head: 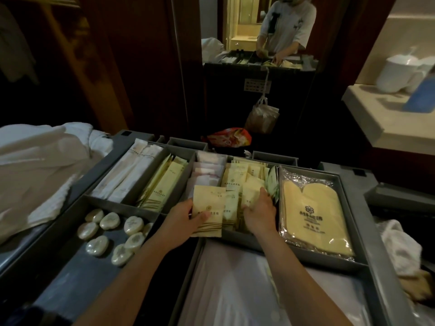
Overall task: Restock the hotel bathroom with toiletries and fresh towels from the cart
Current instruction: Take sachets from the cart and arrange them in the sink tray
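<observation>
- Toiletry packet [208,203] is pinched by the left hand [183,216] over the cart tray's [306,256] near edge, probably set aside as picked.
- Right hand [259,211] grips sachets [250,188] mid-tray, apparently selecting another.
- Towels [42,156] wait heaped at the cart's left edge.

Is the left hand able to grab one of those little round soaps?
Probably yes. The soaps lie uncovered in an open compartment right beside the left hand. But that hand holds a yellow packet, so it may need to drop it first.
</observation>
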`<state>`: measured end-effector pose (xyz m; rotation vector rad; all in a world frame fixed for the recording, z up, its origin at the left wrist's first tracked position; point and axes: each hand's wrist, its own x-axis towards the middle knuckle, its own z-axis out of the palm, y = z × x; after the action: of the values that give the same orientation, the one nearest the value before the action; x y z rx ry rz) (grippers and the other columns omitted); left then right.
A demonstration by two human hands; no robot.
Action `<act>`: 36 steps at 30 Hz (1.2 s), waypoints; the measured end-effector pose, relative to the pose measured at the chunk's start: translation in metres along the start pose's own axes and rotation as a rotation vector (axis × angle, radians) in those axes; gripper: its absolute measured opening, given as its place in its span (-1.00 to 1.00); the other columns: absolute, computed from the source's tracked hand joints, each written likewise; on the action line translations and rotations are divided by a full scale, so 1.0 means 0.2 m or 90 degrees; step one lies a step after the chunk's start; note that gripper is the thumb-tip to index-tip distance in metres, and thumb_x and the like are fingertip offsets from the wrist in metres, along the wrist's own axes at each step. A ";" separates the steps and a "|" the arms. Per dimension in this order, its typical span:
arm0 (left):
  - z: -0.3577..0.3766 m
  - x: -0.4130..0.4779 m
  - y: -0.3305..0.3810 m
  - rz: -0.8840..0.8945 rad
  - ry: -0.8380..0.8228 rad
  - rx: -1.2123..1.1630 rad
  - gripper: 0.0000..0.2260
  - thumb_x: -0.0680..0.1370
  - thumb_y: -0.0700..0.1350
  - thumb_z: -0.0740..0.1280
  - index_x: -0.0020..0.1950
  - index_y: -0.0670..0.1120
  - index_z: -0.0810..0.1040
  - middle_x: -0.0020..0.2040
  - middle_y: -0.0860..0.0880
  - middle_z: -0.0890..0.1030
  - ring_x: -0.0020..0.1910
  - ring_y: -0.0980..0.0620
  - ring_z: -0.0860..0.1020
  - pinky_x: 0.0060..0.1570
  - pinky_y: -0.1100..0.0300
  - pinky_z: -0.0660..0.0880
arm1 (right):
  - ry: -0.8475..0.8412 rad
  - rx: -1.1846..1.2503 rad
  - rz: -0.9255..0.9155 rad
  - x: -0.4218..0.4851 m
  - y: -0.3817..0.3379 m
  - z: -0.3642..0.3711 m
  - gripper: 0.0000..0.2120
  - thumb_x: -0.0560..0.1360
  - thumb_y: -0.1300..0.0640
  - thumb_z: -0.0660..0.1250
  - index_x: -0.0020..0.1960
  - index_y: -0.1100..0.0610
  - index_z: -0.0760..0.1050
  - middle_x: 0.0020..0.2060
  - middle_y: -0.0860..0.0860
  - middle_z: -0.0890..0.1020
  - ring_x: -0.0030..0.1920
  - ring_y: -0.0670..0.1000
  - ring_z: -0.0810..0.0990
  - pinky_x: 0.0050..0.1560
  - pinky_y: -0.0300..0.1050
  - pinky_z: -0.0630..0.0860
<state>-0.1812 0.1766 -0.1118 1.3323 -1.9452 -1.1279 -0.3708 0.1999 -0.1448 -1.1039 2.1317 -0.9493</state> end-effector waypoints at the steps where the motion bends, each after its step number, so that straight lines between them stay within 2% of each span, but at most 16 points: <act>1: 0.00 0.00 0.00 0.001 -0.001 -0.006 -0.77 0.53 -0.14 0.32 0.18 -0.12 0.53 0.04 0.00 0.63 0.02 0.10 0.59 0.01 0.24 0.53 | -0.002 -0.006 0.005 0.00 0.00 0.00 -0.32 0.49 0.22 0.31 0.50 0.12 0.04 0.39 0.16 0.29 0.40 0.21 0.23 0.38 0.13 0.29; 4: 0.00 0.01 0.00 0.003 0.003 -0.013 -0.76 0.53 -0.15 0.33 0.19 -0.13 0.53 0.05 -0.02 0.63 0.03 0.08 0.59 0.02 0.23 0.53 | 0.027 0.020 -0.008 0.00 -0.01 -0.01 -0.24 0.41 0.29 0.37 0.49 0.09 0.07 0.30 0.15 0.39 0.33 0.19 0.31 0.33 0.11 0.35; 8: 0.00 0.02 0.00 0.005 0.011 -0.006 -0.78 0.53 -0.16 0.32 0.17 -0.12 0.54 0.02 0.01 0.63 -0.02 0.12 0.58 -0.06 0.33 0.51 | 0.053 0.079 -0.017 0.00 0.00 0.00 -0.21 0.30 0.30 0.44 0.43 0.04 0.17 0.17 0.10 0.52 0.23 0.16 0.46 0.21 0.13 0.48; 12: 0.00 0.01 0.00 0.000 0.008 -0.010 -0.76 0.54 -0.15 0.32 0.19 -0.12 0.54 0.05 -0.02 0.64 0.01 0.09 0.60 0.05 0.16 0.55 | 0.066 0.162 -0.025 -0.02 -0.01 -0.03 -0.56 0.39 0.30 0.43 0.22 0.15 0.40 0.06 0.02 0.56 0.07 -0.01 0.52 0.10 -0.10 0.53; 15: -0.01 0.01 0.00 -0.001 0.006 -0.008 -0.76 0.54 -0.15 0.32 0.20 -0.13 0.54 0.06 -0.03 0.64 0.02 0.07 0.60 0.05 0.17 0.54 | 0.081 0.189 -0.050 -0.05 -0.02 -0.05 -0.85 0.47 0.19 0.37 0.00 0.20 0.47 -0.09 0.10 0.58 -0.08 0.08 0.56 -0.08 -0.07 0.55; 17: -0.01 0.00 0.01 0.000 0.005 -0.004 -0.76 0.54 -0.16 0.32 0.20 -0.13 0.53 0.06 -0.03 0.63 0.02 0.07 0.59 0.03 0.21 0.53 | 0.098 0.208 -0.081 -0.06 -0.03 -0.06 -0.88 0.50 0.15 0.34 -0.08 0.19 0.47 -0.15 0.11 0.57 -0.11 0.13 0.55 -0.15 -0.08 0.50; 20: -0.01 0.00 0.02 -0.003 0.007 -0.002 -0.75 0.54 -0.16 0.31 0.21 -0.14 0.53 0.06 -0.03 0.63 0.03 0.06 0.59 0.02 0.22 0.52 | 0.118 0.249 -0.133 -0.08 -0.04 -0.07 -0.88 0.49 0.07 0.34 -0.01 0.08 0.48 -0.07 0.04 0.60 -0.01 0.06 0.58 0.00 0.08 0.56; 22: -0.01 0.00 0.02 -0.009 0.008 -0.002 -0.75 0.54 -0.15 0.32 0.21 -0.14 0.53 0.06 -0.04 0.64 0.03 0.05 0.59 0.04 0.18 0.53 | 0.120 0.265 -0.166 -0.10 -0.05 -0.07 -0.72 0.46 -0.06 0.32 0.13 0.01 0.47 0.06 -0.02 0.60 0.11 0.01 0.57 0.10 0.14 0.55; 24: -0.01 0.00 0.02 -0.014 0.006 -0.001 -0.75 0.54 -0.15 0.32 0.20 -0.14 0.53 0.06 -0.04 0.64 0.02 0.05 0.59 0.02 0.18 0.53 | 0.134 0.254 -0.191 -0.12 -0.05 -0.07 -0.54 0.43 -0.17 0.25 0.25 0.03 0.43 0.16 -0.01 0.57 0.21 0.02 0.52 0.17 0.16 0.51; 27: 0.00 0.00 0.03 -0.021 0.000 -0.010 -0.77 0.54 -0.14 0.31 0.19 -0.13 0.53 0.03 -0.02 0.63 -0.01 0.09 0.59 -0.06 0.31 0.52 | 0.189 0.221 -0.248 -0.15 -0.10 -0.10 -0.54 0.49 -0.16 0.19 0.28 0.08 0.41 0.22 0.01 0.50 0.27 0.05 0.43 0.25 0.13 0.42; 28: 0.00 0.00 0.03 -0.024 0.000 -0.017 -0.78 0.54 -0.15 0.31 0.18 -0.13 0.54 0.01 0.00 0.63 -0.04 0.13 0.58 -0.11 0.38 0.51 | 0.196 0.228 -0.262 -0.16 -0.11 -0.12 -0.61 0.51 -0.14 0.19 0.23 0.05 0.43 0.17 0.00 0.51 0.23 0.01 0.45 0.23 0.09 0.44; 30: -0.01 0.00 0.04 -0.035 0.015 -0.051 -0.82 0.55 -0.16 0.30 0.14 -0.13 0.54 -0.06 0.04 0.62 -0.12 0.22 0.56 -0.23 0.46 0.49 | 0.190 0.285 -0.290 -0.18 -0.16 -0.16 -0.91 0.56 -0.01 0.23 0.03 -0.03 0.41 -0.07 -0.06 0.54 -0.02 -0.09 0.53 0.01 -0.03 0.51; 31: -0.01 0.00 0.04 -0.045 0.026 -0.078 -0.84 0.55 -0.17 0.30 0.12 -0.12 0.53 -0.09 0.07 0.61 -0.14 0.24 0.56 -0.27 0.46 0.49 | 0.178 0.314 -0.301 -0.19 -0.19 -0.18 -0.96 0.57 0.08 0.24 -0.03 -0.05 0.39 -0.16 -0.08 0.54 -0.13 -0.14 0.54 -0.10 -0.12 0.51; 34: -0.03 -0.02 0.08 -0.069 0.048 -0.159 -0.88 0.55 -0.20 0.29 0.07 -0.10 0.53 -0.11 0.08 0.62 -0.11 0.15 0.60 -0.25 0.39 0.54 | 0.125 0.352 -0.330 -0.23 -0.27 -0.24 -0.90 0.57 0.17 0.21 -0.04 -0.03 0.38 -0.21 -0.10 0.56 -0.23 -0.20 0.55 -0.24 -0.33 0.49; 36: -0.05 -0.04 0.10 -0.080 0.068 -0.212 -0.90 0.55 -0.21 0.29 0.04 -0.09 0.54 -0.04 -0.04 0.66 -0.02 -0.02 0.63 -0.08 0.16 0.60 | 0.097 0.355 -0.344 -0.26 -0.32 -0.26 -0.93 0.57 0.19 0.21 -0.03 0.03 0.40 -0.26 -0.09 0.56 -0.31 -0.21 0.53 -0.34 -0.35 0.47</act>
<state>-0.1802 0.1834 -0.0896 1.3137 -1.5354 -1.3429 -0.3530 0.2344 -0.0558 -1.3501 1.5223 -1.7883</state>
